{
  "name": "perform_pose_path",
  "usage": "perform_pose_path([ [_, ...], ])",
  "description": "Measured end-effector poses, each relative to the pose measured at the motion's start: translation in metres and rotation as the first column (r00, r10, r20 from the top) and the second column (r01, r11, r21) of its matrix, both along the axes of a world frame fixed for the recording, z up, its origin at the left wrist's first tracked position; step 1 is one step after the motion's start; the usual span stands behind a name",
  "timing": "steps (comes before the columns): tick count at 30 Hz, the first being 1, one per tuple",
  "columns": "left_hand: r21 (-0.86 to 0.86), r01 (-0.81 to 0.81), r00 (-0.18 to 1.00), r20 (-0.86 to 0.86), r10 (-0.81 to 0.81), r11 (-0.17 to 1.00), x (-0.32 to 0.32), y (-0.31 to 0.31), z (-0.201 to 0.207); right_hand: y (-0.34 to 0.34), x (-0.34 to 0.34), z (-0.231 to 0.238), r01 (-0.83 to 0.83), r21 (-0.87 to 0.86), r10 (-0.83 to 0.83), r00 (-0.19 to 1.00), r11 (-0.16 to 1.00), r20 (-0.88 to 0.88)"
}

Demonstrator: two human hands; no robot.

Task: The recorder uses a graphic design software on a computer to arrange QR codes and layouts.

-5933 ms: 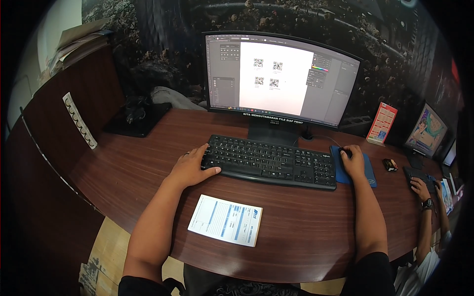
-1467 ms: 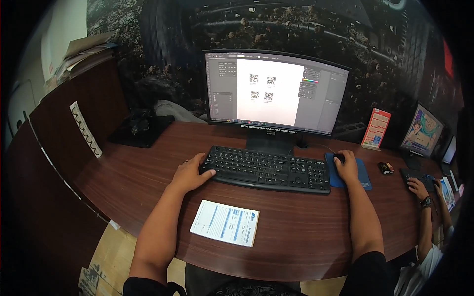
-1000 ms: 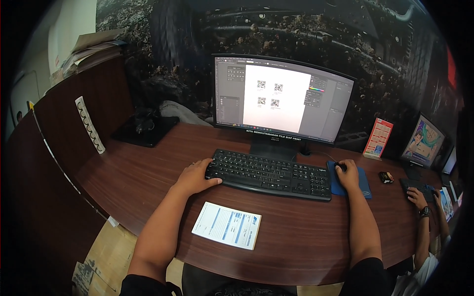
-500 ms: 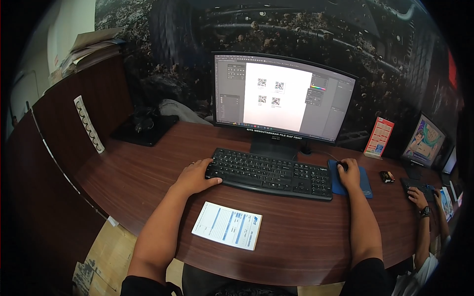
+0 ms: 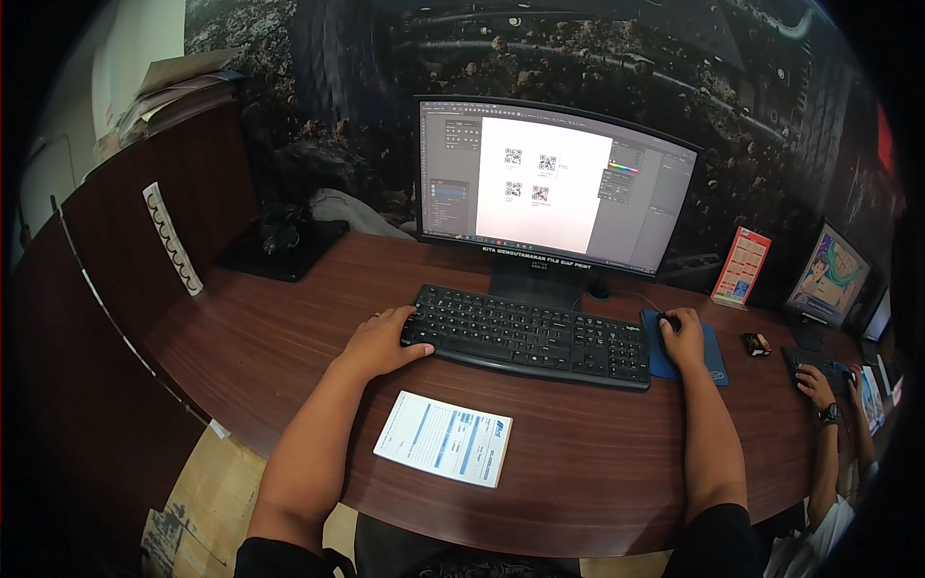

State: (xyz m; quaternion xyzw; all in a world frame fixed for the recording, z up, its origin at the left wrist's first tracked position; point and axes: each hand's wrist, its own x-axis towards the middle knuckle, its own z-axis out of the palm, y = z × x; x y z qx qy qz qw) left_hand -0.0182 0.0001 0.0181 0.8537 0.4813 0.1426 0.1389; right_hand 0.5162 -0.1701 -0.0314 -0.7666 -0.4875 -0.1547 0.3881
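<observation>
At the left end of the black keyboard (image 5: 525,332) rests my left hand (image 5: 381,345), fingers stretched over the edge keys and thumb apart along the near side. My right hand (image 5: 682,337) is curved over a dark computer mouse (image 5: 664,323), mostly hidden beneath it, on a blue mouse pad (image 5: 711,358). Beyond the keyboard stands a monitor (image 5: 545,183), its screen showing a white page with several square black codes between grey panels. A pad of printed forms (image 5: 444,438), white with blue bands, lies on the desk between my forearms.
On the right are a small dark box (image 5: 756,344), a red-and-white desk calendar (image 5: 742,267) and a second monitor (image 5: 829,275). A co-worker's hand (image 5: 815,385) with a watch rests at another keyboard. A black stand base (image 5: 289,252) and a dark partition (image 5: 125,318) border the left.
A panel at the screen's lower left now shows a longer list with a blue row. Small marks appear beside the upper right code. Both hands stay in place.
</observation>
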Motion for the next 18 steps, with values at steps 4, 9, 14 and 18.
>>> perform_pose_path([
  [4, 0.005, -0.001, 1.0, 0.0, 0.001, 1.0, 0.001, 0.001, -0.002, -0.001, 0.001, -0.001, -0.017, 0.02, 0.017, 1.0, 1.0, -0.013],
  [9, 0.009, 0.002, 1.0, 0.0, -0.002, 1.0, 0.0, 0.001, -0.003, -0.001, -0.009, 0.005, 0.003, 0.007, -0.003, 1.0, 1.0, -0.019],
  [14, -0.005, -0.007, 1.0, 0.001, 0.007, 1.0, 0.002, -0.003, 0.004, -0.001, -0.004, 0.003, 0.029, -0.015, -0.029, 0.999, 0.999, -0.017],
  [18, -0.012, -0.017, 1.0, 0.006, 0.017, 1.0, 0.002, -0.004, 0.003, 0.001, -0.001, 0.0, 0.05, -0.026, -0.05, 0.999, 0.998, -0.005],
])
